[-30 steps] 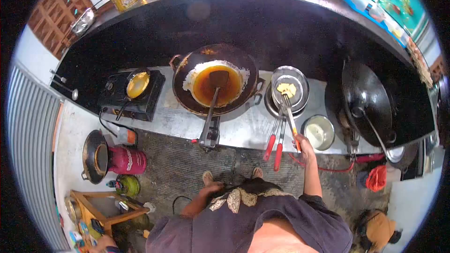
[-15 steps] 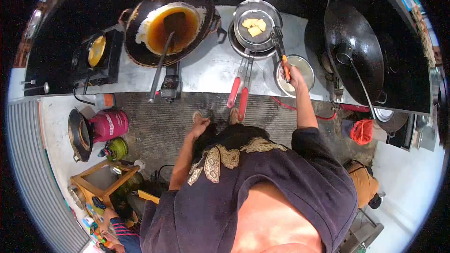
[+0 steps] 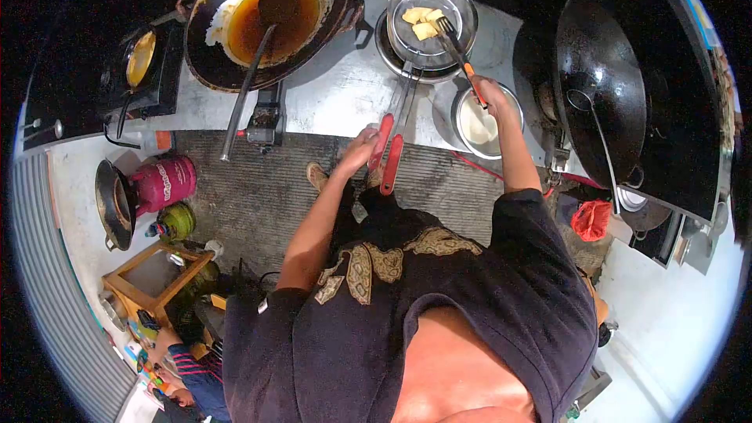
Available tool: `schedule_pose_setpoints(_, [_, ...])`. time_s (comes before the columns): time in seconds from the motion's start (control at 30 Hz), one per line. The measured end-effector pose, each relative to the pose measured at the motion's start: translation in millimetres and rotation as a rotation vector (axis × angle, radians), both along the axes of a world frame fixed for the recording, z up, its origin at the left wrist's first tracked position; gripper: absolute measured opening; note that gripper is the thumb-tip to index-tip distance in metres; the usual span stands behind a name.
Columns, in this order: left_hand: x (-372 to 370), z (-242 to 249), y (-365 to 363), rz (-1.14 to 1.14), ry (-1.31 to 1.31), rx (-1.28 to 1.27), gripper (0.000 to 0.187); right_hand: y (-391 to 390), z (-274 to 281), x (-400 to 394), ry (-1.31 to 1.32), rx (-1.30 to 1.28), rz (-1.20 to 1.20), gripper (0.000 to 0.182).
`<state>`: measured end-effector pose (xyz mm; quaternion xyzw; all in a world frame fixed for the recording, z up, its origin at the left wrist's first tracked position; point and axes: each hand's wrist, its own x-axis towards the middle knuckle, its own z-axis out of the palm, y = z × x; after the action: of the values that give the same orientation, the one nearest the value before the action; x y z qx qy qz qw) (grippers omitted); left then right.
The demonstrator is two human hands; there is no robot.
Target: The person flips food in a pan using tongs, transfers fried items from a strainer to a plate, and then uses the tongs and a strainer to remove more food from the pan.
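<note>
My right hand [image 3: 490, 96] holds a pair of tongs [image 3: 462, 63] with an orange and black handle; their dark tips touch the yellow food pieces [image 3: 425, 30]. These pieces lie in a round metal strainer [image 3: 458, 1], stacked on another round vessel [image 3: 384, 51]. Two long red handles run from the stack toward me. My left hand [image 3: 362, 149] has its fingers closed at the left red handle [image 3: 382, 137], partly hidden by the hand. The right red handle [image 3: 392, 164] hangs free beside it. Below my right hand stands a metal bowl of pale liquid [image 3: 475, 125].
To the left, a large wok [image 3: 205, 47] holds brown oil and a long-handled ladle [image 3: 249, 98]. Another big wok [image 3: 599, 55] with a ladle [image 3: 595, 121] stands right. A small pan [image 3: 141, 63] sits far left. Gas cylinders [image 3: 164, 184] stand below; another person's sleeve [image 3: 200, 376] shows lower left.
My left hand has risen from near my body to the left red handle. The tongs have swung left, from the strainer's rim onto the yellow pieces. The view has shifted slightly.
</note>
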<state>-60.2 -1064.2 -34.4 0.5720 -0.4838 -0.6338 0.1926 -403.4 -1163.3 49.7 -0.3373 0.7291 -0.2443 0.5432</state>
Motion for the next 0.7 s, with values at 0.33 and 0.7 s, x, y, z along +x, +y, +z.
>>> schedule_pose_setpoints(0.33, [-27,27,-11,-0.116,-0.154,-0.151,0.043,-5,-24,-9,-0.122,-0.044,-0.11,0.029])
schedule_pose_setpoints(0.7, [-21,5,-5,-0.132,-0.205,-0.195,0.047,-14,-33,3,-0.117,-0.137,-0.112,0.035])
